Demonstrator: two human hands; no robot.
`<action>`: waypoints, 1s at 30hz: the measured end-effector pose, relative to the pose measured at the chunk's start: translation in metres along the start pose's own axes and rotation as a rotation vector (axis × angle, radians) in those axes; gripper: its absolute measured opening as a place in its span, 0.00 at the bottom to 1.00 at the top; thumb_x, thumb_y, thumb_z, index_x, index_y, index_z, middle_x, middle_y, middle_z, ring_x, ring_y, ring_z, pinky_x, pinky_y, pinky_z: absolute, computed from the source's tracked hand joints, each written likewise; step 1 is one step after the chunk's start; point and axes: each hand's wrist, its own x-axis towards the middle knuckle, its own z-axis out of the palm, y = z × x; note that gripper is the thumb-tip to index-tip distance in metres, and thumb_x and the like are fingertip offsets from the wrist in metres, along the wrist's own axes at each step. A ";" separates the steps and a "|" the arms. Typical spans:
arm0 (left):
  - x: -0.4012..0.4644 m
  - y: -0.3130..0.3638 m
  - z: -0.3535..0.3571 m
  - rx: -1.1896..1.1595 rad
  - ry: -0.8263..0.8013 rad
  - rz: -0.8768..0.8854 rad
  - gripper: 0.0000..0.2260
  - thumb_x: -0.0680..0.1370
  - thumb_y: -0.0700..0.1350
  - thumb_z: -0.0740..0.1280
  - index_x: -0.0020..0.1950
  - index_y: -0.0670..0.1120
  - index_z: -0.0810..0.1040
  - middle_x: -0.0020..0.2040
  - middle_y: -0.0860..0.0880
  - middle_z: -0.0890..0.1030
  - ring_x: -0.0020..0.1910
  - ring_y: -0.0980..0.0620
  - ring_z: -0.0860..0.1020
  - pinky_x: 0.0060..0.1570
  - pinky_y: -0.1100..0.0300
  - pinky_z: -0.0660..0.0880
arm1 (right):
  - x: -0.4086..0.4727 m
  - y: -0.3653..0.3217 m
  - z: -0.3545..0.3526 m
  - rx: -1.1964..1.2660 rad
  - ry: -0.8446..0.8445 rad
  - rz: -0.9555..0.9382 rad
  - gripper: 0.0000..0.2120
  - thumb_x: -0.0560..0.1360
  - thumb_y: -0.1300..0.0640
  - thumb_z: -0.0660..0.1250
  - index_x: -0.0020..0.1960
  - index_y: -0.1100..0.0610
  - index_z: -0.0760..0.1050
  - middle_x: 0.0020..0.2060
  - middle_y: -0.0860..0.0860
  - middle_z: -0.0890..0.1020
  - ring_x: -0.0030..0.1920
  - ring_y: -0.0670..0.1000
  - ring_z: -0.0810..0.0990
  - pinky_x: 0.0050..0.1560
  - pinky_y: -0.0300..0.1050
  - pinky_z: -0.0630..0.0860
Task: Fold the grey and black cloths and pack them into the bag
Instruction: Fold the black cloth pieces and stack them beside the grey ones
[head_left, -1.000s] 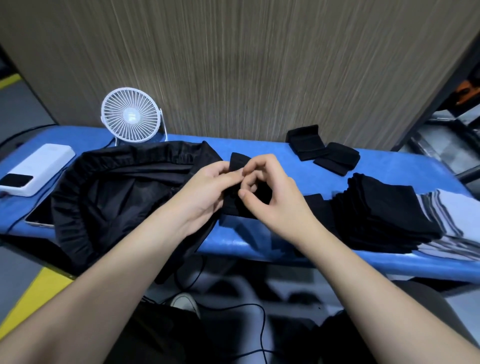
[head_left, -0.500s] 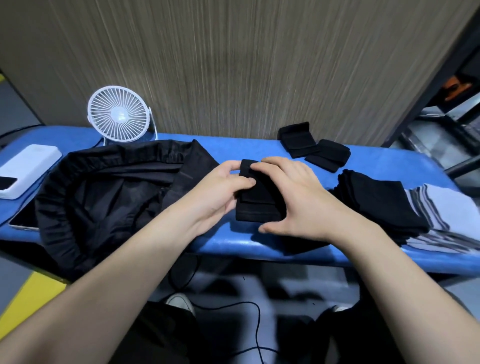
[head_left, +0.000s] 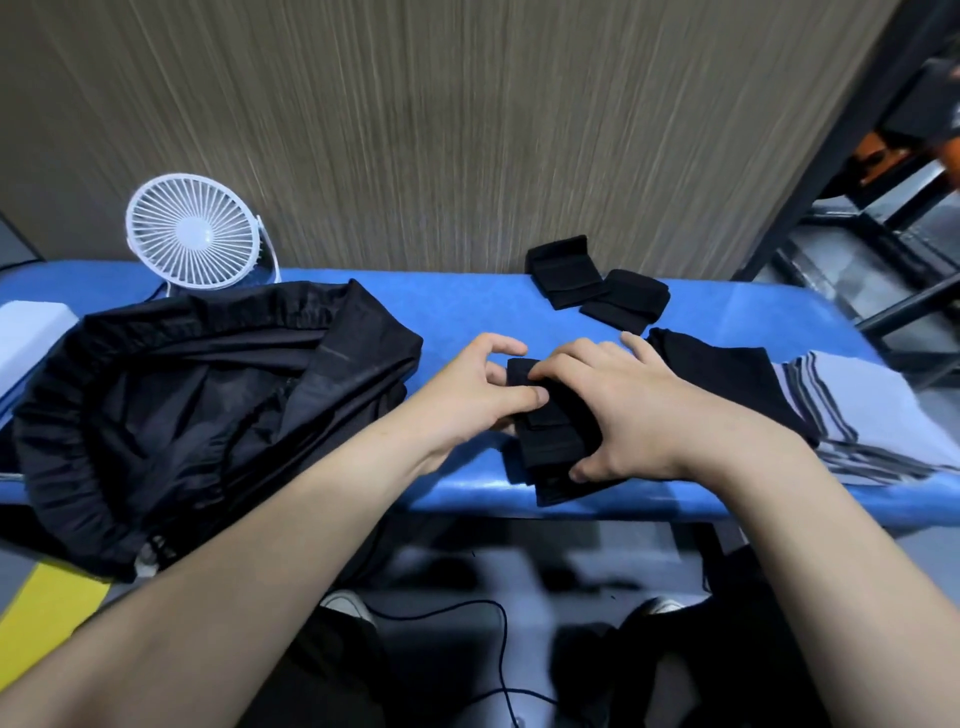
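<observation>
1. A blue table runs left to right in front of a wood-grain wall panel.
2. At the near middle edge lies a folded black cloth, with both hands on it.
3. The left hand pinches the cloth's far end, thumb on top and fingers curled.
4. The right hand lies over the cloth from the right, fingers bent across its top and thumb hooked at its near edge.
5. An open black bag sprawls to the left, spilling over the near edge.
6. To the right sit a black cloth pile and a grey striped pile, touching.
7. Two folded black cloths rest at the far edge, near the wall.
8. A white fan stands far left.
</observation>
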 end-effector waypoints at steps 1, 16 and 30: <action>0.002 -0.002 0.002 0.018 -0.004 -0.002 0.20 0.76 0.39 0.73 0.66 0.47 0.73 0.47 0.45 0.77 0.33 0.53 0.77 0.36 0.63 0.77 | 0.000 0.001 0.000 -0.003 -0.015 0.005 0.42 0.64 0.43 0.77 0.72 0.42 0.60 0.65 0.43 0.65 0.68 0.49 0.65 0.76 0.56 0.43; 0.019 -0.018 0.003 0.530 0.093 0.173 0.13 0.78 0.54 0.69 0.62 0.57 0.74 0.58 0.54 0.69 0.44 0.60 0.72 0.60 0.57 0.72 | 0.002 0.001 -0.008 0.041 -0.034 0.046 0.38 0.68 0.33 0.71 0.73 0.43 0.63 0.72 0.44 0.65 0.75 0.48 0.61 0.77 0.60 0.39; 0.116 0.018 0.040 0.546 0.218 0.208 0.08 0.78 0.45 0.64 0.56 0.53 0.78 0.55 0.53 0.79 0.53 0.51 0.77 0.56 0.54 0.75 | 0.073 0.137 -0.051 -0.172 -0.113 0.386 0.24 0.76 0.41 0.68 0.67 0.51 0.71 0.63 0.52 0.75 0.65 0.57 0.74 0.56 0.50 0.70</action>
